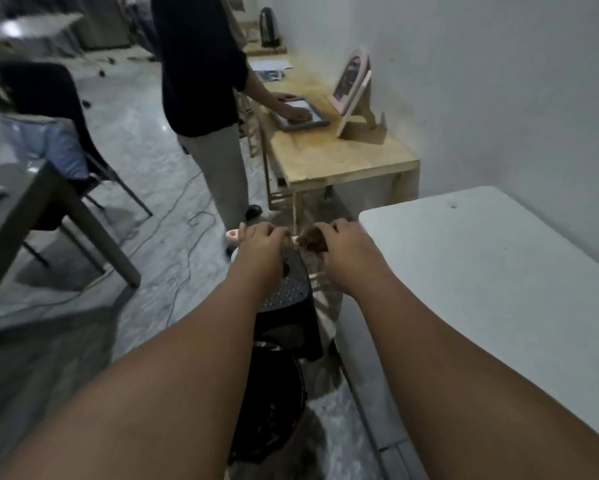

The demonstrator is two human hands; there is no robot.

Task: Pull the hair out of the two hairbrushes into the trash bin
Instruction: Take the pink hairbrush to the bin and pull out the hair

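Note:
Both my arms reach forward over a black trash bin on the floor. My left hand grips the pale handle of a hairbrush, whose pinkish end sticks out to the left of my fist. My right hand pinches a brown clump of hair at the brush's bristled head. The brush is held level between the two hands, beyond the bin and above a black perforated stool. I see only this one brush.
A white table runs along the right wall. Ahead, a wooden table carries a tablet and a pink mirror on a stand; a person stands at it. A grey table, a chair and floor cables lie left.

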